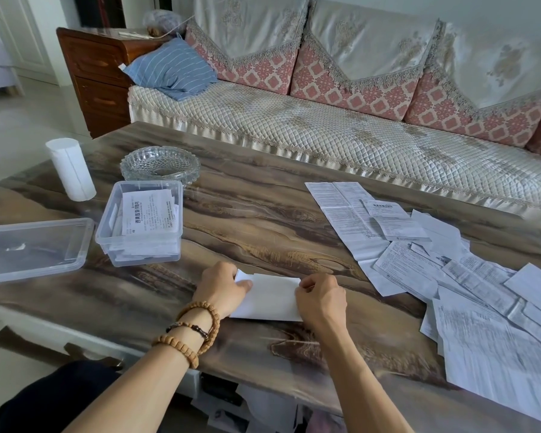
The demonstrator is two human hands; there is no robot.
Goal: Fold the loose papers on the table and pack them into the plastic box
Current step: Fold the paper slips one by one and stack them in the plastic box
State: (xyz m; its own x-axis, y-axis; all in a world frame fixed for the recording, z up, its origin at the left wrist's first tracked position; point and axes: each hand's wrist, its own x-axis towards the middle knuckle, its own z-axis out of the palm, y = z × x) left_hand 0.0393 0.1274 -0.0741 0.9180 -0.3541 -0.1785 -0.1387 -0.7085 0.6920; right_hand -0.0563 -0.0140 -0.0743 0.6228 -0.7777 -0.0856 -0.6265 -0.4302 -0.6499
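A white folded paper (270, 296) lies on the wood-grain table (263, 220) near its front edge. My left hand (221, 289) pinches its left end and my right hand (320, 300) pinches its right end. The clear plastic box (139, 245) stands to the upper left of my hands, with several folded printed sheets inside. A spread of loose printed papers (450, 276) covers the right side of the table.
The box's clear lid (35, 250) lies flat left of the box. A glass ashtray (160, 164) and a white paper roll (71, 168) stand behind them. A sofa (325, 126) runs along the table's far side, with a wooden cabinet (97, 76) at its left.
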